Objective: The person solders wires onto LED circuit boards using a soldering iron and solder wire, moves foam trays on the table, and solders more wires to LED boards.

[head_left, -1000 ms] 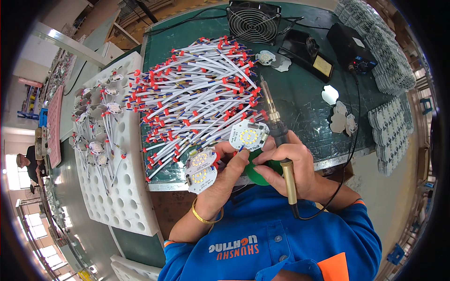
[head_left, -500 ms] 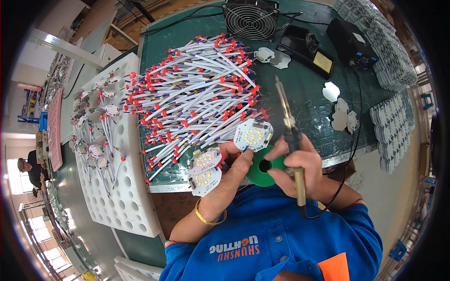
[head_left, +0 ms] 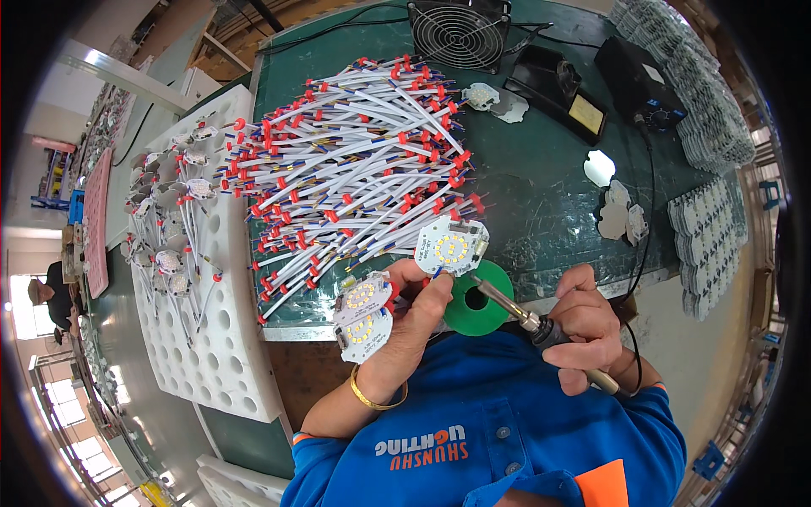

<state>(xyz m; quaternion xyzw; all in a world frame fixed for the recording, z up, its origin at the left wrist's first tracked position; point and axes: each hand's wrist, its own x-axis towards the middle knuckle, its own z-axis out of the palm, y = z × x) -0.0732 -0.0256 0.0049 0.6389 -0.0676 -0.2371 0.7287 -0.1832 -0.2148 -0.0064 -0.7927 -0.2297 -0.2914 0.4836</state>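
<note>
My left hand [head_left: 411, 325] is closed, holding several white LED circuit boards. One LED board [head_left: 451, 246] is pinched at the fingertips, with a short blue wire end [head_left: 437, 272] at its lower edge. Two overlapping LED boards [head_left: 360, 297] stick out on the hand's left side. My right hand [head_left: 590, 328] is wrapped round a soldering iron [head_left: 504, 299] tilted up to the left. The iron's tip is close to the lower right edge of the pinched board; I cannot tell whether it touches. A green spool [head_left: 467, 318] lies beneath the tip, between the hands.
A large pile of white wires [head_left: 355, 160] with red rings lies ahead. At left, a white foam tray [head_left: 224, 355] carries wired boards. Back right stand a fan [head_left: 459, 35], an iron stand [head_left: 549, 89], a black soldering station [head_left: 635, 83] and stacked board panels [head_left: 708, 245]. A cord [head_left: 650, 194] trails right.
The soldering iron has swung from nearly upright to tilted left, its tip now by the pinched board. My right hand has moved right and away from the green spool.
</note>
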